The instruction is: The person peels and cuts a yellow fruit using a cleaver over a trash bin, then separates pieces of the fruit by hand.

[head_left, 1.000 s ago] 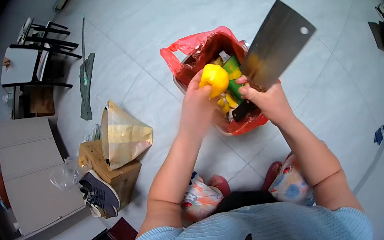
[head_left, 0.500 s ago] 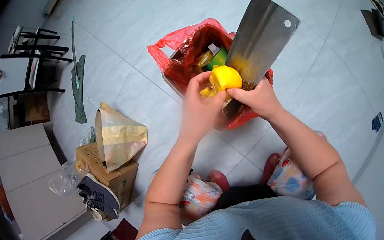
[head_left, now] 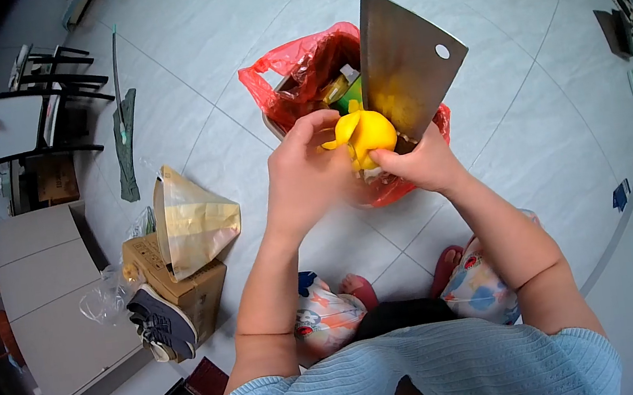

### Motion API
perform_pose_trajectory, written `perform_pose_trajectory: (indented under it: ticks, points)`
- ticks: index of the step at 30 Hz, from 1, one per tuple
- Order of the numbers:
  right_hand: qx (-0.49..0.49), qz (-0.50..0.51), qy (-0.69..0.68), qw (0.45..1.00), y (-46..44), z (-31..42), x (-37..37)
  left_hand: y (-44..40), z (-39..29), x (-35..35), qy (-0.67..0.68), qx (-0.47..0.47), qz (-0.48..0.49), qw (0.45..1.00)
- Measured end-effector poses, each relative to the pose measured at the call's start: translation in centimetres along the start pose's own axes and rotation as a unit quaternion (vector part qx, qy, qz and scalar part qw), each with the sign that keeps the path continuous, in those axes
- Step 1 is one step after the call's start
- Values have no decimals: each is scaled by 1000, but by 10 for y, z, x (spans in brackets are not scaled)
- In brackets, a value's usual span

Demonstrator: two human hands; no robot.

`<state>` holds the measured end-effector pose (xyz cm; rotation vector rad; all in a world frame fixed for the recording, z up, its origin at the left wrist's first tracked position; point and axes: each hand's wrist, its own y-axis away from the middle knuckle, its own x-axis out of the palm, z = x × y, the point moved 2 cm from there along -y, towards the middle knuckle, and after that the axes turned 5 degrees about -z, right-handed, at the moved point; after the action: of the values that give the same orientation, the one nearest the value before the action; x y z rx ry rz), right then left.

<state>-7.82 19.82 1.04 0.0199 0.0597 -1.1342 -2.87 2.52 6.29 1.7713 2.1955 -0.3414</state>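
The rounded, bright yellow fruit was positioned above the bin lined with a red translucent plastic bag, over the near part of its opening. The left hand was curled about the left side of the fruit, fingers bent in against it; blur obscured the thumb. The right hand was closed at the base of the broad, grey metal cleaver with a round hole near one corner, its thumb pressed on the lower right of the fruit. The handle was hidden.

Sound practice for this peeling step, by judgement, called for a shallow blade angle, short controlled strokes and the guiding thumb clear of the cutting edge. The left fingers were best placed behind the line of cut, with the fruit low over the bin so that peel dropped inside.

The fruit had a smooth, slightly glossy surface. A curled yellow strip of peel stood away from its left side, beside the left fingers. Yellow smears marked the blade face. Inside the bin, behind the fruit, a green item was visible.
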Motion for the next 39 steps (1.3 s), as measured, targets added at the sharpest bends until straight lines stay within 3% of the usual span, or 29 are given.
perform_pose_trajectory:
  ticks: [2,9,13,15,16,18,19,21,22,23,31,34,37,39]
  points:
    - [23,14,-51,998,0,3,-1,0,3,-4,0,-6,0,1000]
    - [20,48,-32,998,-2,0,-3,-10,18,-12,57,-22,-26,998]
    - [2,31,-66,997,0,-4,-2,-17,24,-19,151,-81,-16,985]
    - [7,45,-65,997,1,-4,-4,-21,32,-24,240,-188,6,952]
    - [22,50,-87,995,2,-3,-5,-23,38,-29,240,-188,4,952]
    - [36,56,-109,992,3,-4,-8,-25,52,-30,401,-248,92,877]
    - [45,57,-137,988,4,-6,-10,-24,55,-29,400,-247,90,878]
    - [54,58,-165,983,4,-9,-11,-22,56,-22,510,-248,149,810]
    - [70,62,-230,969,3,-12,-10,-21,57,-20,510,-248,148,810]
    - [84,64,-295,950,2,-13,-10,-20,57,-18,521,-238,154,805]
    - [102,61,-368,922,4,-9,-14,-20,56,-20,572,-201,131,784]
    - [116,59,-406,905,2,-10,-16,-12,34,-22,541,-177,66,819]
    - [130,53,-415,899,2,-11,-17,16,-28,-16,445,21,117,888]
    - [142,50,-404,902,3,-10,-16,41,-59,-10,469,102,152,864]
